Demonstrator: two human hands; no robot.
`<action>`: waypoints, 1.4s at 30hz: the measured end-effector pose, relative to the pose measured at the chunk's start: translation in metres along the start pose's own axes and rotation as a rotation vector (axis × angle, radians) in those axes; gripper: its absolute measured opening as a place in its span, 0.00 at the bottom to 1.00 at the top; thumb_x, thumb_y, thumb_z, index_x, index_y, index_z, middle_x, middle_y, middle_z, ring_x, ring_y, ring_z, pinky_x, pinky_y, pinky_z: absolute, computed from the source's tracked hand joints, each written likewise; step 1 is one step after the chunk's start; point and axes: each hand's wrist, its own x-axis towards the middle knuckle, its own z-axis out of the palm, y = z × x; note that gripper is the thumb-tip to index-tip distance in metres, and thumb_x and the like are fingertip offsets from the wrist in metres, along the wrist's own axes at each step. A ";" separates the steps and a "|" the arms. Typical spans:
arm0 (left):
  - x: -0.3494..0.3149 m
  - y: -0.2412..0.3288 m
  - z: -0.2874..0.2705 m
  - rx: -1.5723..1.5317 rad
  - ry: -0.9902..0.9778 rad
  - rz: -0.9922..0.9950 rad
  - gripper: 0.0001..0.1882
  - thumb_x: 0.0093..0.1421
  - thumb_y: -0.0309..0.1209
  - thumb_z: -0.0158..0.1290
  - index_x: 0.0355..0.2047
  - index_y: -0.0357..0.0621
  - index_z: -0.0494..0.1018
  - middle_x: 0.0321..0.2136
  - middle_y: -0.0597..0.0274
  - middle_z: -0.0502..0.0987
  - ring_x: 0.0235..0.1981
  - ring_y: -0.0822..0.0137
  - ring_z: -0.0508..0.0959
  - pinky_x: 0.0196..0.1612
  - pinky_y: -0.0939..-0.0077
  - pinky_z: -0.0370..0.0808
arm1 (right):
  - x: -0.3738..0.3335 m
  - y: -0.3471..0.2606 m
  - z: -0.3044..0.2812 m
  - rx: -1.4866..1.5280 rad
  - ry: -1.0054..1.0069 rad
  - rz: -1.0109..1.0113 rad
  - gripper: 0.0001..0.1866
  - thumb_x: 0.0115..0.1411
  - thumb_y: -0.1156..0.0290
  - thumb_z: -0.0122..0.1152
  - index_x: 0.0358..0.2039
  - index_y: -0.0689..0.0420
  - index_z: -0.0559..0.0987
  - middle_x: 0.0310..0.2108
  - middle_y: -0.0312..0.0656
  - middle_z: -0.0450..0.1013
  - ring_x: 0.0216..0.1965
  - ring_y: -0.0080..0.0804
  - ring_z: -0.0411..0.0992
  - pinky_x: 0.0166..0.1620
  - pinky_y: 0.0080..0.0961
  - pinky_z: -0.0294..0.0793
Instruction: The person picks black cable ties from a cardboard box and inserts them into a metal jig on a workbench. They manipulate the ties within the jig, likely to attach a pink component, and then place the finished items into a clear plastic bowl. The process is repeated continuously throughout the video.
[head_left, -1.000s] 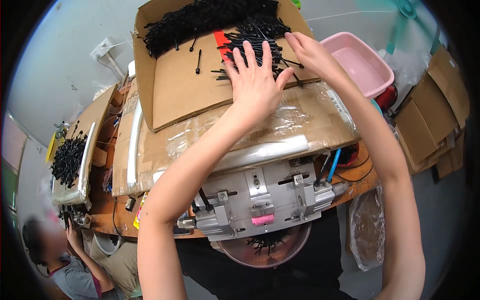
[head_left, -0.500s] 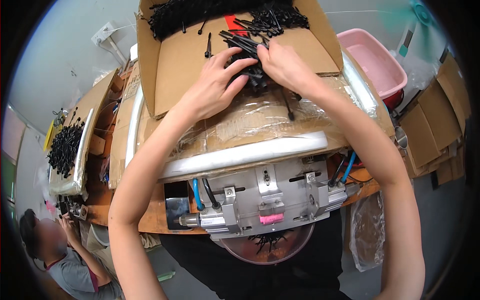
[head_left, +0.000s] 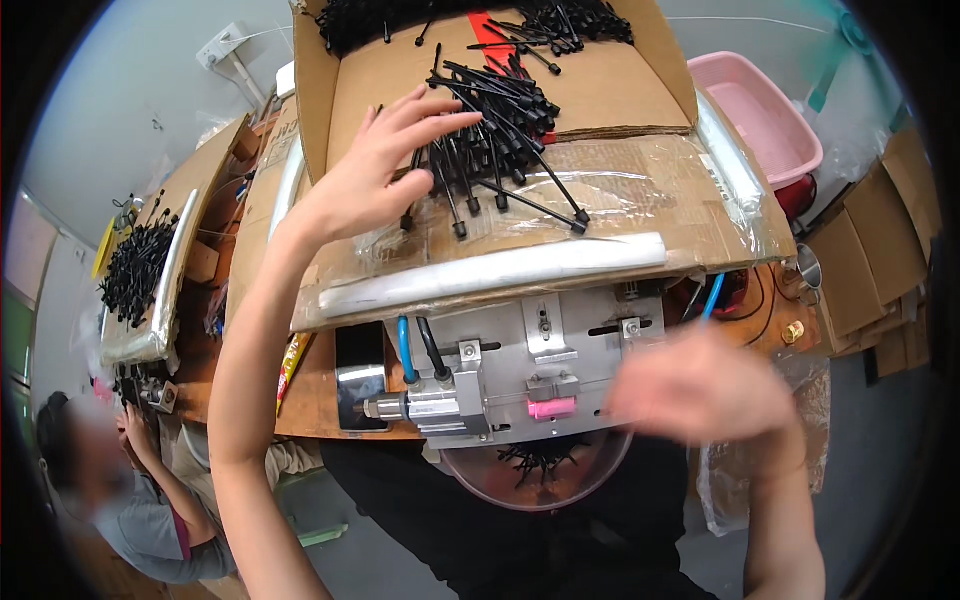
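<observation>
My left hand [head_left: 375,165] is stretched out with its fingers apart at the left side of a loose pile of thin black plastic sticks with knobbed ends [head_left: 505,120]. It holds nothing that I can see. The pile spreads over the front flap of a cardboard box [head_left: 390,85] and onto the film-wrapped cardboard before it. My right hand [head_left: 705,385] is smeared by motion over the right side of a metal fixture [head_left: 500,330], so its fingers and anything in them cannot be made out. A small pink block [head_left: 552,408] sits at the fixture's front middle.
Below the fixture is a clear bowl [head_left: 600,475] with black sticks. A phone-like black slab [head_left: 360,385] lies left of the fixture, near blue and black hoses. A pink basin [head_left: 750,120] stands at the right. Another person [head_left: 150,520] works at far left beside another black pile [head_left: 140,270].
My right hand has left the pile and come back toward me, over the fixture. My left hand has shifted slightly left and its fingers have spread. The sticks now lie more scattered toward me.
</observation>
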 end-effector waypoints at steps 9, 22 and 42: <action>0.022 0.072 0.021 -0.038 0.234 0.080 0.11 0.58 0.20 0.52 0.40 0.42 0.79 0.33 0.59 0.74 0.39 0.61 0.74 0.43 0.69 0.71 | -0.095 0.137 0.263 -0.249 -0.244 0.467 0.17 0.66 0.60 0.50 0.33 0.59 0.80 0.32 0.49 0.78 0.38 0.53 0.77 0.41 0.47 0.75; 0.036 0.115 0.050 -0.212 0.057 -0.151 0.10 0.58 0.34 0.61 0.32 0.40 0.75 0.31 0.60 0.69 0.28 0.65 0.71 0.36 0.71 0.73 | -0.078 0.065 0.166 -0.038 -0.126 0.127 0.16 0.67 0.61 0.51 0.33 0.60 0.79 0.31 0.47 0.76 0.40 0.49 0.74 0.45 0.40 0.73; -0.064 0.110 0.003 -0.952 0.455 -0.415 0.10 0.64 0.23 0.54 0.45 0.35 0.72 0.40 0.64 0.76 0.39 0.77 0.75 0.47 0.82 0.72 | 0.147 0.086 -0.120 -1.191 0.526 0.494 0.07 0.54 0.73 0.54 0.30 0.62 0.78 0.35 0.55 0.77 0.40 0.54 0.76 0.41 0.48 0.75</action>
